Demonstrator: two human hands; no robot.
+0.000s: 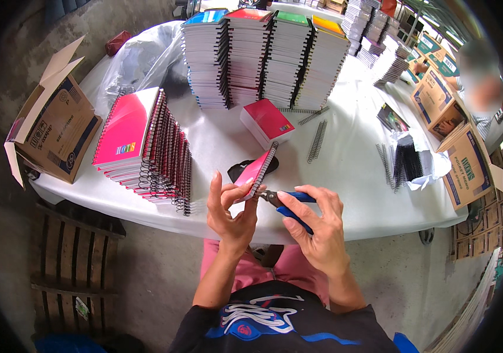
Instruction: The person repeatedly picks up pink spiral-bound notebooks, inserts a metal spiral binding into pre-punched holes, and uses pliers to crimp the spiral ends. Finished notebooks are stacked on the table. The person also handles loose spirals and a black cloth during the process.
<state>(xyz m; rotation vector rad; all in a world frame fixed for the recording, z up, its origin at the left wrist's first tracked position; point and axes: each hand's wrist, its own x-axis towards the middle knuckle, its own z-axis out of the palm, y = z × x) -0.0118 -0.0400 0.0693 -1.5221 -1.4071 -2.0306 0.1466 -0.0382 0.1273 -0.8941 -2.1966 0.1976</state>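
Observation:
My left hand (232, 215) holds a small pink spiral notebook (253, 170) tilted up on edge, its black wire coil facing right. Blue-handled pliers (292, 206) are in my right hand (322, 229), and their jaws touch the lower end of the coil. Behind the notebook, a dark flat object (242, 169) lies partly hidden on the table. Just beyond it sits a block of pink-covered small pads (268, 122) with no coil visible. A large stack of pink spiral notebooks (128, 126) leans at the left, coils toward the right.
Tall notebook stacks (263, 59) stand at the back of the white-covered table (216, 141). Loose wire coils (317, 141) lie right of centre, more black coils (407, 162) farther right. Cardboard boxes flank the table, left (57, 129) and right (469, 165); another person (480, 82) is at the right.

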